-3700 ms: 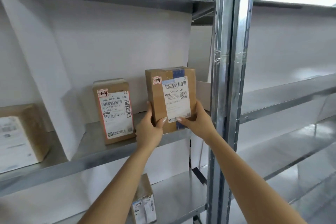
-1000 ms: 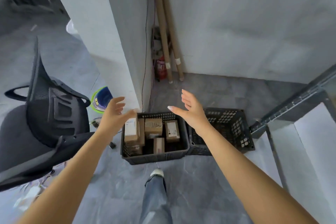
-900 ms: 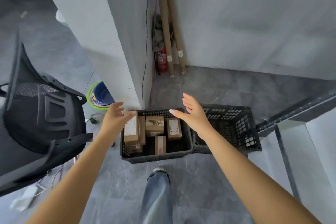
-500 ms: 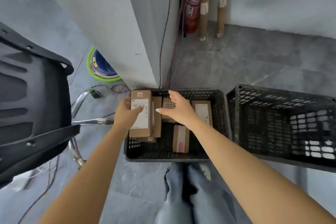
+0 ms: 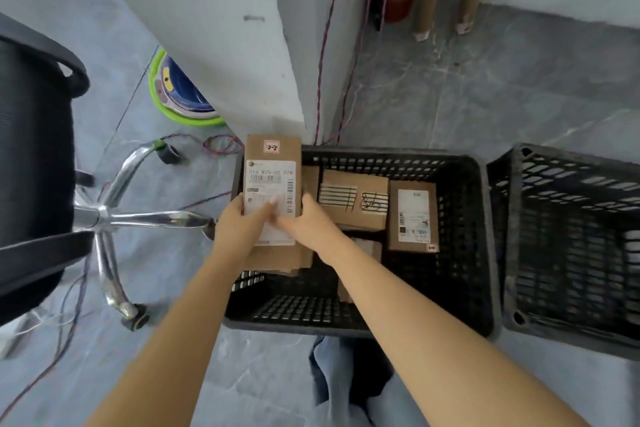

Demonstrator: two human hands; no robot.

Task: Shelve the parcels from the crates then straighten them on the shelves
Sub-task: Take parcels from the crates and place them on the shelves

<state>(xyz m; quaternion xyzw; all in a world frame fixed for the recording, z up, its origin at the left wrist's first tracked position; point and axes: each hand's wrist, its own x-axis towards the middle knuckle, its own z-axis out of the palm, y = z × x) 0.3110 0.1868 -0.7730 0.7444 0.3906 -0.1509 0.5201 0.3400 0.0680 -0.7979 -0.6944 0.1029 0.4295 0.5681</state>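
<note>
Currently our left hand (image 5: 235, 232) and right hand (image 5: 308, 225) clasp the parcel (image 5: 272, 163) by its sides above the crate (image 5: 381, 151), label up, presumably for reading.

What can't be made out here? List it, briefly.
Head view:
- Label on the held parcel: lower part covered by left hand and right hand.
- Parcel under the right forearm: mostly hidden.
- Second crate: cut by frame edge, inside blurred.
- Fine label print: too small.
</note>
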